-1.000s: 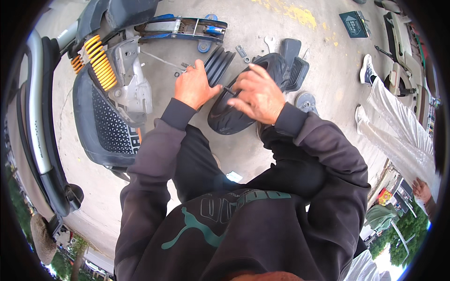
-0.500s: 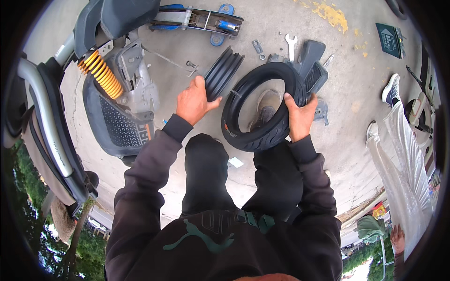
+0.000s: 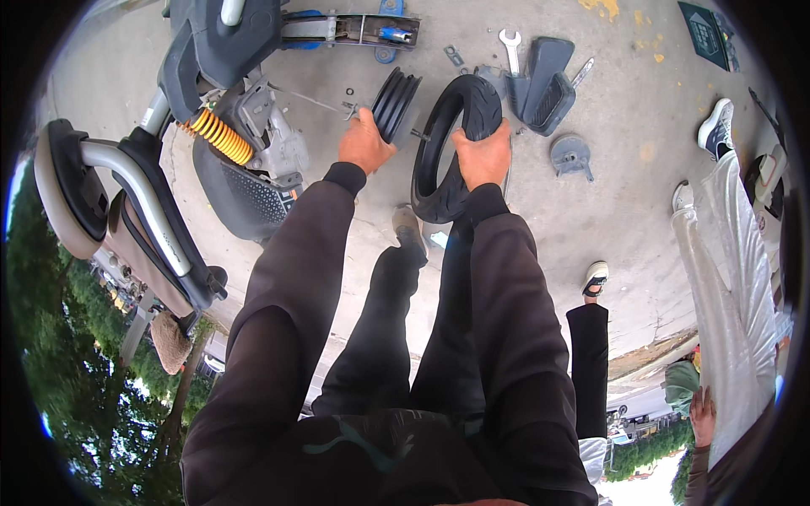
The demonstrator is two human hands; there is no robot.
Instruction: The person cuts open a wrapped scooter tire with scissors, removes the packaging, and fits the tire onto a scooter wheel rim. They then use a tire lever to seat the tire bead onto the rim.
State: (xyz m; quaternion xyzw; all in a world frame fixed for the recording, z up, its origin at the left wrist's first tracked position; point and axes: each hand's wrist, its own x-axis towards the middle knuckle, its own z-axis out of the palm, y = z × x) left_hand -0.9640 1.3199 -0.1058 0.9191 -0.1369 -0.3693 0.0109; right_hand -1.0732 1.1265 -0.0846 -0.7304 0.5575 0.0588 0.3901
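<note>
In my left hand (image 3: 365, 143) is a black wheel rim (image 3: 399, 103) with a grooved outer face, gripped by its near end. My right hand (image 3: 485, 158) clasps a black tire (image 3: 484, 110) at its right side, with the thumb at the inner edge and the fingers round the tread. A short valve stem (image 3: 420, 135) pokes out at the tire's left side. The rim and tire are side by side with a small gap between them, both tilted above the concrete ground. My fingertips are partly hidden behind both things.
A partly dismantled scooter (image 3: 240, 190) with an orange spring (image 3: 221, 137) stands at left. Beyond the rim lies a blue-and-silver floor jack (image 3: 350, 31). A wrench (image 3: 511, 52), a dark plastic fender (image 3: 544, 84) and a round metal brake part (image 3: 571, 156) lie right. Other people's legs (image 3: 717, 278) are at right.
My legs have straightened from a bent pose. Both hands have shifted farther out, carrying the rim and tire, and the tire has turned more edge-on. Another person's dark-trousered leg now shows at right.
</note>
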